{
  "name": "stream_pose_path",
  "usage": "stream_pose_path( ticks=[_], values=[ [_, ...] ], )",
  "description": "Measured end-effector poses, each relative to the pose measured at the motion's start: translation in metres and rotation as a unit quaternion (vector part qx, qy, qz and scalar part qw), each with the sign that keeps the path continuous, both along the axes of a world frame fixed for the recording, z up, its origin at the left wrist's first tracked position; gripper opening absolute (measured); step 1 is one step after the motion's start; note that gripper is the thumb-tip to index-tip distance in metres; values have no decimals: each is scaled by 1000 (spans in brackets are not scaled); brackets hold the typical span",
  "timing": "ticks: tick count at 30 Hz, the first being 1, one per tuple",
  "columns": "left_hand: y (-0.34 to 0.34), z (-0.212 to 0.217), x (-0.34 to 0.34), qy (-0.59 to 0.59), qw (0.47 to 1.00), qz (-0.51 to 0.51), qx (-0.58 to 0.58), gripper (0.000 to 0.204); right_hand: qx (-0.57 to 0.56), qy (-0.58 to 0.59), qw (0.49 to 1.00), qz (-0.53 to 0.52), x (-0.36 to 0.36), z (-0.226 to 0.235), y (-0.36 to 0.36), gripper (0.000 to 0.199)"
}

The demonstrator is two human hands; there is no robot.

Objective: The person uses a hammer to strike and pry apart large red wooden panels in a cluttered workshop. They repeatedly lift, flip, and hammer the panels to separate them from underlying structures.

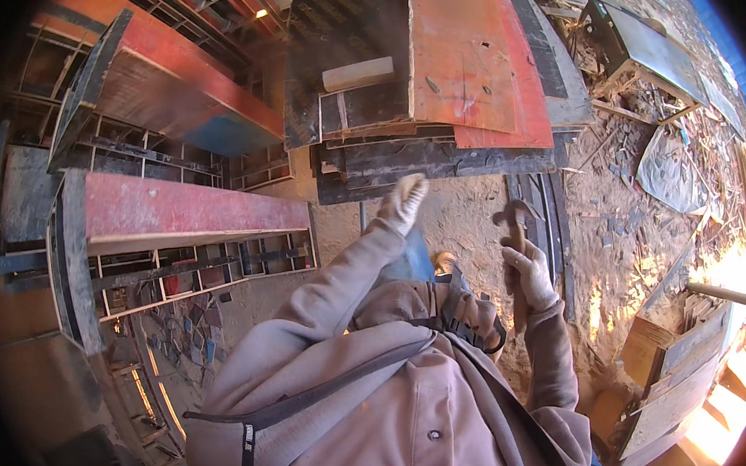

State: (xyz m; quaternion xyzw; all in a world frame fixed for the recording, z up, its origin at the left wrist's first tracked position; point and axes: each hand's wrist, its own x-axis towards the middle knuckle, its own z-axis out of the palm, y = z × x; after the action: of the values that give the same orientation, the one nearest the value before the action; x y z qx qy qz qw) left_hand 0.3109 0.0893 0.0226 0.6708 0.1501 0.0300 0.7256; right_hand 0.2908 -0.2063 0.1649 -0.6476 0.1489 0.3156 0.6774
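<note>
My right hand (534,272), in a pale glove, grips a claw hammer by its handle. The hammer's rusty-looking head (519,215) points away from me, above the fist. My left hand (403,204), also in a pale glove, hangs in front of me with its fingers curled side by side; whether anything is inside them is hidden. Just beyond it lies the edge of a stack of dark panels (449,162). Orange-red boards (461,56) and a black board (346,21) top that stack, with a small pale wood block (357,73) on the black board.
On the left stand framed panels with red faces (199,211) and open ribbed sides. Dark long strips (539,220) lie on the dirt floor right of the stack. Debris and a crumpled plastic sheet (671,173) lie farther right. Stacked boards (671,392) stand at the near right.
</note>
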Motion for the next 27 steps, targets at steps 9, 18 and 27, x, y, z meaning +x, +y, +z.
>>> stream_pose_path(
  ticks=[9, 18, 27],
  values=[
    [-40, 61, 125, 241, 935, -70, -249, 66, 164, 95, 982, 4, 127, 40, 84, 67],
    [-44, -10, 166, 390, 851, 102, -337, 65, 111, -310, 907, -262, 207, 55, 161, 78],
    [31, 9, 196, 128, 949, 154, 245, 51, -2, -83, 990, -111, 351, -6, 217, 52]
  ],
)
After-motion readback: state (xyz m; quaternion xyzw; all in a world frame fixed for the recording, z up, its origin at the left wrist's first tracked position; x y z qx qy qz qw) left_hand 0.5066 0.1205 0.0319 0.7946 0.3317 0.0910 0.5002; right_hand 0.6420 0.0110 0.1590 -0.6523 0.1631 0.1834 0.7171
